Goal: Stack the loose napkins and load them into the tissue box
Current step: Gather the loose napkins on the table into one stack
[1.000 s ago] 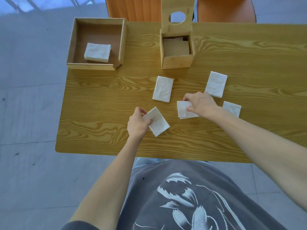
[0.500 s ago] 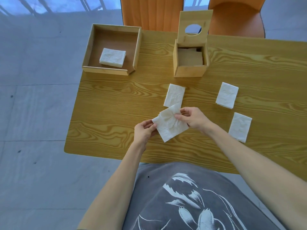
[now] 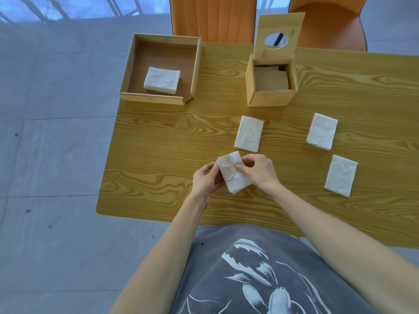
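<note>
Both hands hold a small stack of white napkins [image 3: 233, 175] just above the table's near middle. My left hand [image 3: 207, 179] grips its left edge and my right hand [image 3: 258, 171] pinches its right side. Three loose folded napkins lie flat: one [image 3: 249, 133] just beyond my hands, one [image 3: 322, 131] to the right, one [image 3: 340, 175] nearer at the right. The wooden tissue box [image 3: 269, 96] stands at the back with its lid [image 3: 278, 39] raised upright, a round hole in it. Its inside looks brown.
A shallow wooden tray [image 3: 156, 98] at the table's back left corner holds a folded napkin pile [image 3: 162, 80]. Two orange chairs [image 3: 213, 17] stand behind the wooden table [image 3: 158, 155]. The table's left edge drops to grey floor.
One second ago each hand held a separate napkin on the table. They brought the two together, and now both hands hold them as one squared stack.
</note>
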`<state>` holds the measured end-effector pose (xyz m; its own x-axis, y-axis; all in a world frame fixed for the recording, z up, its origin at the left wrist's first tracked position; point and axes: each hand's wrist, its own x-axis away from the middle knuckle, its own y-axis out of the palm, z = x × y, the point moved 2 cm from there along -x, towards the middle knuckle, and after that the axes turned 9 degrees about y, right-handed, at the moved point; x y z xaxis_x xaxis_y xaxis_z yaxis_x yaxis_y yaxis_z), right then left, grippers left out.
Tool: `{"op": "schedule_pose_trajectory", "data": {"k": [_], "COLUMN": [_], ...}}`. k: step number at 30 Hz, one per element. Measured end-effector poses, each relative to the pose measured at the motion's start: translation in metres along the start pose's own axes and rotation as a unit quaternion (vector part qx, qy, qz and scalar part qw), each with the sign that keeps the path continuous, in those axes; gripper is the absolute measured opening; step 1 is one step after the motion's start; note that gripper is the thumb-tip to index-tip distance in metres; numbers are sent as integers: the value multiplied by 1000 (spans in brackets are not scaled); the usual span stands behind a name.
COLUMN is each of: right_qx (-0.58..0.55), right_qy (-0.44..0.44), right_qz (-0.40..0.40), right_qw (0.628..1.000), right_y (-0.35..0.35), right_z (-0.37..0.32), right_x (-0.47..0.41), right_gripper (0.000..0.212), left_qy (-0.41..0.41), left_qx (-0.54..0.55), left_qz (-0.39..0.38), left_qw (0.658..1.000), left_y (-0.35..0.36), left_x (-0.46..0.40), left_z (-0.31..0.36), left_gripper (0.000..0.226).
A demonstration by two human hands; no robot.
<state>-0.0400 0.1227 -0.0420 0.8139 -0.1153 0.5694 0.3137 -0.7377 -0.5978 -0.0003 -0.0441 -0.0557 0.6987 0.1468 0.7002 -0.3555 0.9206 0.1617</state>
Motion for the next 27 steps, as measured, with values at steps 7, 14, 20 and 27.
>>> {"op": "schedule_pose_trajectory", "data": {"k": [7, 14, 20, 27], "right_qx": [69, -12, 5, 15], "right_qy": [9, 121, 212, 242], "right_qz": [45, 155, 164, 163], "right_qw": [997, 980, 963, 956], "right_y": [0, -25, -27, -21], "right_z": [-8, -32, -44, -47], "right_x": [0, -32, -53, -57], "right_gripper": [34, 47, 62, 59], "left_qy": [10, 41, 41, 30], "left_qx": [-44, -62, -37, -15], "left_qz": [-18, -10, -5, -4], "left_qw": [999, 997, 998, 999], "left_y": [4, 3, -3, -3], "left_x": [-3, -13, -20, -22], "left_z": [8, 19, 26, 27], "left_gripper": [31, 22, 24, 33]}}
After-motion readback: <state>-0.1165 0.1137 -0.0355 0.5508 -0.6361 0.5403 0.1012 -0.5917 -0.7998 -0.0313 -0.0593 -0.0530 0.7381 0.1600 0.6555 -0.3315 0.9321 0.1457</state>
